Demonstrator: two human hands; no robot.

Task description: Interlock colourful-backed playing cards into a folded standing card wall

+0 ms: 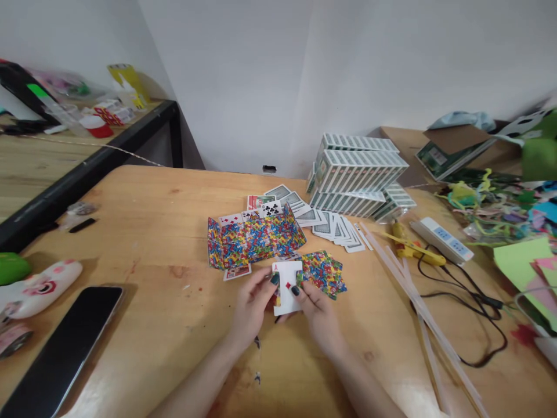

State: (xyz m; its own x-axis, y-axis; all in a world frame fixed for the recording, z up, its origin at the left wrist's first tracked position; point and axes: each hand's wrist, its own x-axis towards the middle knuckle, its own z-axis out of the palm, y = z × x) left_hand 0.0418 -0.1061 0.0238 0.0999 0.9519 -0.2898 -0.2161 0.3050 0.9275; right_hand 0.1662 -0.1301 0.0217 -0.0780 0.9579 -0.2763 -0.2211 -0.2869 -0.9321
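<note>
Between my two hands is a playing card [287, 299], an ace of diamonds facing me, with small notches cut in its sides and bits of colourful pattern showing at its edges. My left hand [255, 302] pinches its left side and my right hand [319, 310] pinches the right, thumbs on the face. Just beyond stands a folded strip of cards [261, 238] with a multicoloured pattern, its ends bent up like low walls. Several loose patterned cards [324, 273] lie fanned beside my right hand. A face card [237, 272] lies near the strip's left end.
Grey-backed cards [333, 226] spread behind the strip, below stacked card boxes [359, 168]. On the right are glue sticks [418, 302], a yellow glue gun [409, 247], its cable and a power strip [442, 239]. A phone [65, 354] lies at left.
</note>
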